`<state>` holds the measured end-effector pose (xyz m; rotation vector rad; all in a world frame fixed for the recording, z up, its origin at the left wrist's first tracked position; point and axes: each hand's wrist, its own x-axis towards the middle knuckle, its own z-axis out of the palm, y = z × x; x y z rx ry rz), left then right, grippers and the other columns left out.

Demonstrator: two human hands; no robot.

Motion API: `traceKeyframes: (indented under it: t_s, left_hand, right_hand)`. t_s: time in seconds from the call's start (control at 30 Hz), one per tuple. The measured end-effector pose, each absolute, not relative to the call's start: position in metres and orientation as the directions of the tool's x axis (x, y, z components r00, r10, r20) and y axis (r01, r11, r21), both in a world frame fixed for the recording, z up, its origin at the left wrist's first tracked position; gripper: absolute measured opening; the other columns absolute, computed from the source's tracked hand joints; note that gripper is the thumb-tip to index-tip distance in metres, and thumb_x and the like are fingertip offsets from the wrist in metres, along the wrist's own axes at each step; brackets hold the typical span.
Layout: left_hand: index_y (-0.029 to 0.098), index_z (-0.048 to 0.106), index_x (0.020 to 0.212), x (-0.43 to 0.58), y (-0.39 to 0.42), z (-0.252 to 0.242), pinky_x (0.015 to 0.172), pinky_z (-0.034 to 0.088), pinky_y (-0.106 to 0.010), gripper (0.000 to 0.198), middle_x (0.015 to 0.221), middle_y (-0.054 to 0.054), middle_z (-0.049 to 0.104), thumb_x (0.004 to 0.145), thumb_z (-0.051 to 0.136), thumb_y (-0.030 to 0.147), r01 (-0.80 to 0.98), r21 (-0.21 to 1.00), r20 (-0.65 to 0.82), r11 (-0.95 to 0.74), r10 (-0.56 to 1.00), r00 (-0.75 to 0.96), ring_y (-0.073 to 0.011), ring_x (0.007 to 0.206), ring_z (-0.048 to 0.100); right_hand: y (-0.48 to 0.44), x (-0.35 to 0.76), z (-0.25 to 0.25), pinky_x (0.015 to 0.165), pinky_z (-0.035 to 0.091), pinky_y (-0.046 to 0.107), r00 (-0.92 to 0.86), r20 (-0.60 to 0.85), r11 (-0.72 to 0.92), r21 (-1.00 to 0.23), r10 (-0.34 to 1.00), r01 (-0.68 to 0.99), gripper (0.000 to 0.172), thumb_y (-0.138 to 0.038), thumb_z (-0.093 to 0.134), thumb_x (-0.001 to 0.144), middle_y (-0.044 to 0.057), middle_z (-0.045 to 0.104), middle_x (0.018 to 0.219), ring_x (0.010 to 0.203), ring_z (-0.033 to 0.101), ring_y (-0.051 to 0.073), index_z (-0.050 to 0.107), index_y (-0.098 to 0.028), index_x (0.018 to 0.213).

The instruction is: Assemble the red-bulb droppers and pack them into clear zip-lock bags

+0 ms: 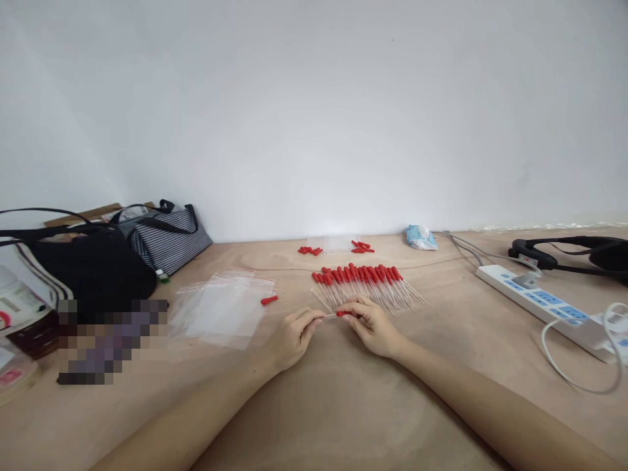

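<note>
My left hand (293, 339) pinches a thin clear glass dropper tube (330, 316) near the table's middle. Facing it, my right hand (375, 330) grips a red rubber dropper bulb (341, 314) between thumb and fingers. Tube and bulb meet end to end; whether the tube sits inside the bulb is too small to tell. Just beyond my hands lies a row of red-capped droppers (366, 273), bulbs pointing away and slim stems toward me. A single loose red bulb (269, 300) rests left of them, beside a stack of clear zip bags (226, 307).
Two small groups of red bulbs (310, 250) lie at the back around clear tubes (336, 244). A tissue pack (420, 238), a power strip (544, 307) with cables and black goggles (540, 253) are on the right. A striped bag (169, 239) and black bag (93, 275) stand left.
</note>
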<state>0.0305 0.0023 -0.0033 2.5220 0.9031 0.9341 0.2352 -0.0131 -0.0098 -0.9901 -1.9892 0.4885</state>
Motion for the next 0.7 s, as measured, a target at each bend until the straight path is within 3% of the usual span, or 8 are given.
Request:
traceKeyframes:
  t_s: [0.23, 0.4, 0.7]
  left_hand:
    - [0.018, 0.056, 0.100, 0.0284, 0.0037, -0.0065, 0.071, 0.046, -0.027, 0.024, 0.088, -0.005, 0.063, 0.088, 0.036, 0.021, 0.433, 0.467, 0.488, -0.771, 0.633, 0.602, -0.0148, 0.079, 0.058]
    - [0.017, 0.059, 0.099, 0.0281, 0.0043, -0.0069, 0.067, 0.046, -0.026, 0.024, 0.084, -0.005, 0.063, 0.088, 0.038, 0.022, 0.410, 0.455, 0.519, -0.791, 0.609, 0.599, -0.0143, 0.074, 0.058]
    - [0.018, 0.060, 0.104, 0.0283, 0.0042, -0.0064, 0.066, 0.048, -0.024, 0.029, 0.084, -0.007, 0.064, 0.089, 0.036, 0.021, 0.352, 0.409, 0.536, -0.842, 0.534, 0.655, -0.0136, 0.073, 0.060]
  right_hand:
    - [-0.0156, 0.2318, -0.0081, 0.073, 0.044, 0.027, -0.379, 0.501, 0.626, -0.666, 0.778, 0.405, 0.019, -0.020, 0.044, 0.083, 0.006, 0.060, 0.088, 0.081, 0.055, 0.013, 0.060, -0.019, 0.094]
    - [-0.0169, 0.2284, -0.0116, 0.061, 0.043, 0.023, -0.346, 0.482, 0.592, -0.683, 0.805, 0.428, 0.017, -0.028, 0.051, 0.080, 0.003, 0.061, 0.073, 0.064, 0.054, 0.011, 0.061, -0.017, 0.089]
    - [-0.0184, 0.2275, -0.0165, 0.057, 0.041, 0.022, -0.314, 0.564, 0.641, -0.608, 0.764, 0.469, 0.017, -0.028, 0.048, 0.082, 0.001, 0.060, 0.065, 0.059, 0.053, 0.011, 0.062, -0.018, 0.080]
